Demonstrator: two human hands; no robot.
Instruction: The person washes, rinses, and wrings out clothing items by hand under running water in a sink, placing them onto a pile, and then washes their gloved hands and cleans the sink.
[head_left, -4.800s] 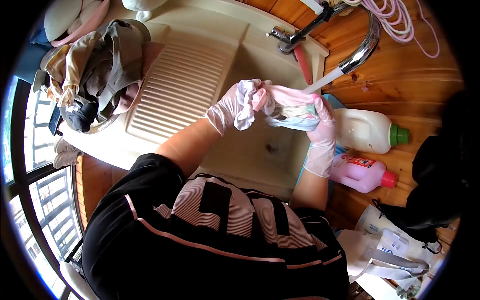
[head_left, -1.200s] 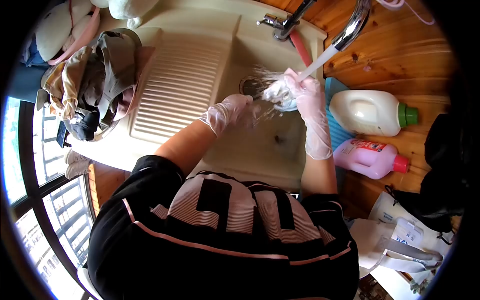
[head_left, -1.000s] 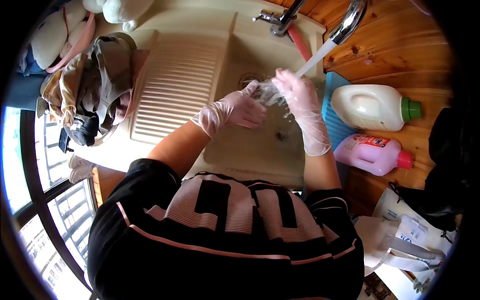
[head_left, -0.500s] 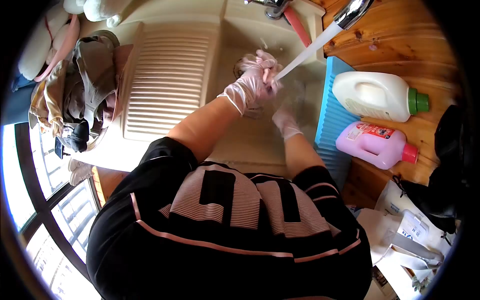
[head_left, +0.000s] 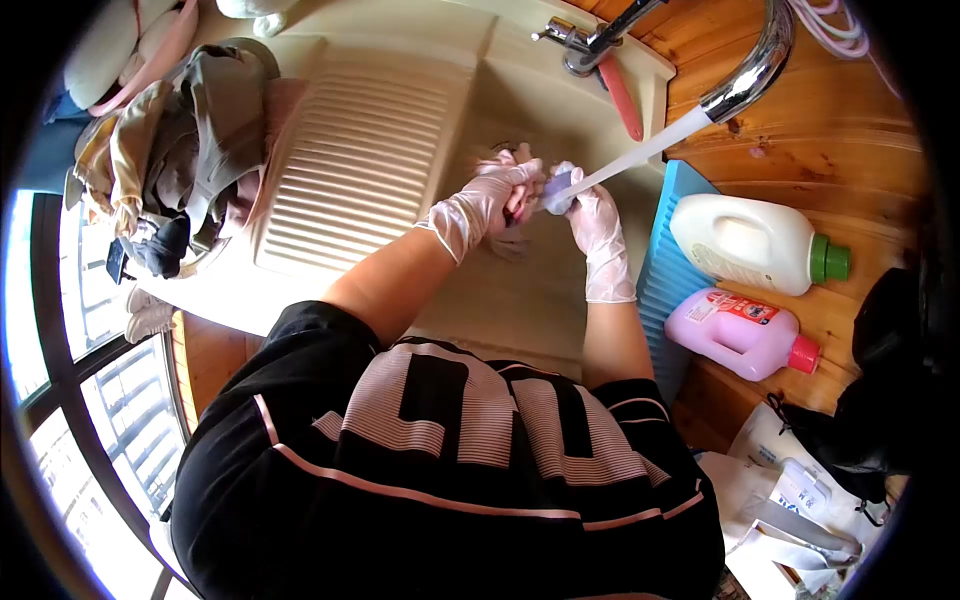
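Both of my hands wear thin, whitish see-through gloves over the sink (head_left: 480, 310). My left hand (head_left: 490, 200) is closed around a crumpled pinkish cloth (head_left: 515, 208), with part of it bunched beyond the fingers. Close beside it on the right, my right hand (head_left: 597, 220) pinches a small lavender thing (head_left: 557, 190) in the running water. I cannot tell whether that lavender thing is a separate item or part of the cloth. The water stream (head_left: 650, 150) comes from the chrome faucet (head_left: 755, 75) and lands at the right fingers.
A ribbed washboard (head_left: 360, 160) lies left of the basin, with piled clothes (head_left: 190, 150) beyond it. To the right stand a blue ribbed board (head_left: 665, 250), a white bottle with green cap (head_left: 745, 240) and a pink bottle (head_left: 735, 332). A red-handled tap lever (head_left: 620, 97) is behind.
My right hand has risen from low in the basin to the water stream beside my left hand, and now pinches the lavender thing. My left hand still grips the cloth. The view has shifted.
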